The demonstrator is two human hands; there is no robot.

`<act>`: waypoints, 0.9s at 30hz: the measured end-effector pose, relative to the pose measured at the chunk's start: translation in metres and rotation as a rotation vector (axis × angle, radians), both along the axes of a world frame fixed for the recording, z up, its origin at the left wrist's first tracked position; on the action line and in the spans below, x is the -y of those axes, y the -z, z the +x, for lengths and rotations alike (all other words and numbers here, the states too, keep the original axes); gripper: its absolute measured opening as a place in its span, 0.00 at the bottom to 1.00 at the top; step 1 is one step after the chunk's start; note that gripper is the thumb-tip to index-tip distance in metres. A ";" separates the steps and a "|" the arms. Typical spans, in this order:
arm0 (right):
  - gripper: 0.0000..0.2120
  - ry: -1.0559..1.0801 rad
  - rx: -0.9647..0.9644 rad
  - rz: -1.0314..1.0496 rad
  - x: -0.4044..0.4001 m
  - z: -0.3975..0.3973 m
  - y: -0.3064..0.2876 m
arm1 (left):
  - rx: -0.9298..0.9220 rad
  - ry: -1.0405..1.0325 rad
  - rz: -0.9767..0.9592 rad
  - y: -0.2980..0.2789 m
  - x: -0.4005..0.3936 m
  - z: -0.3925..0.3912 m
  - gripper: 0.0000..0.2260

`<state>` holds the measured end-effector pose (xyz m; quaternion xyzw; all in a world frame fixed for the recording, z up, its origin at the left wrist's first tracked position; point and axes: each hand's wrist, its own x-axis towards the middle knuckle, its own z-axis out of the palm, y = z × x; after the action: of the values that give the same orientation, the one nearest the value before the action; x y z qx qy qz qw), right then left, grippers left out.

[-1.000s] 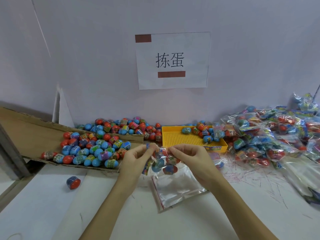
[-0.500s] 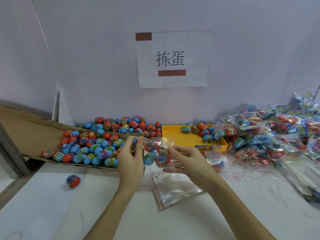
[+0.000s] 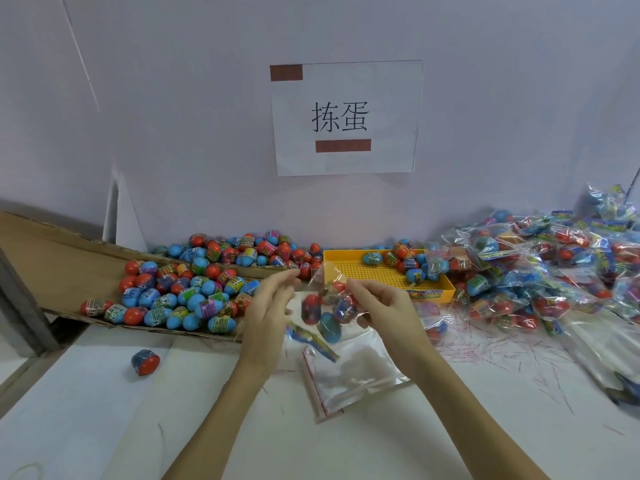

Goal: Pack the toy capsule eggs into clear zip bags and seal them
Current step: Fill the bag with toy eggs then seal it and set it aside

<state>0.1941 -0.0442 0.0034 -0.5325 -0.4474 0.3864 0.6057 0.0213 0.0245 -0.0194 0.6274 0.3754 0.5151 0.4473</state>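
Note:
A clear zip bag (image 3: 325, 311) holding several red and blue capsule eggs and a colourful paper strip hangs above the table's middle. My right hand (image 3: 382, 308) pinches the bag's top edge between thumb and fingers. My left hand (image 3: 268, 310) is just left of the bag with its fingers stretched out and blurred; whether the fingertips touch the bag I cannot tell. Beneath the bag lies a stack of empty clear zip bags (image 3: 353, 374). Loose capsule eggs (image 3: 180, 294) are heaped on a cardboard sheet at the left.
A yellow tray (image 3: 375, 271) with several eggs stands behind my hands. At the right lies a big pile of packed bags (image 3: 540, 268). One lone egg (image 3: 145, 362) lies on the white table at the left. The wall behind carries a paper sign (image 3: 346, 117).
Both hands were pinching the bag's top edge. My left hand has since opened and drawn back to the left, and the bag now hangs tilted from my right hand.

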 end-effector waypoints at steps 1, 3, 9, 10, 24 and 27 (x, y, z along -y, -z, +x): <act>0.16 -0.012 0.012 0.004 0.001 0.000 0.000 | 0.041 0.085 -0.092 -0.002 0.002 0.002 0.16; 0.23 -0.019 0.049 -0.002 0.001 -0.002 0.001 | 0.067 0.145 -0.172 -0.005 0.006 0.005 0.18; 0.30 0.061 0.262 0.067 0.000 -0.001 0.005 | 0.125 0.204 -0.154 -0.011 0.005 -0.001 0.22; 0.29 0.064 0.271 0.077 0.001 0.000 0.004 | 0.080 0.203 -0.106 -0.012 0.004 -0.004 0.17; 0.15 -0.168 0.241 -0.050 0.006 0.004 -0.004 | 0.156 0.107 -0.286 -0.004 -0.005 -0.004 0.13; 0.15 -0.206 0.284 -0.074 0.007 0.004 -0.003 | 0.115 0.185 -0.328 -0.005 -0.001 -0.002 0.14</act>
<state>0.1986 -0.0514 0.0059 -0.5551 -0.5662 0.3836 0.4733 0.0189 0.0257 -0.0143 0.5475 0.3688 0.4389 0.6095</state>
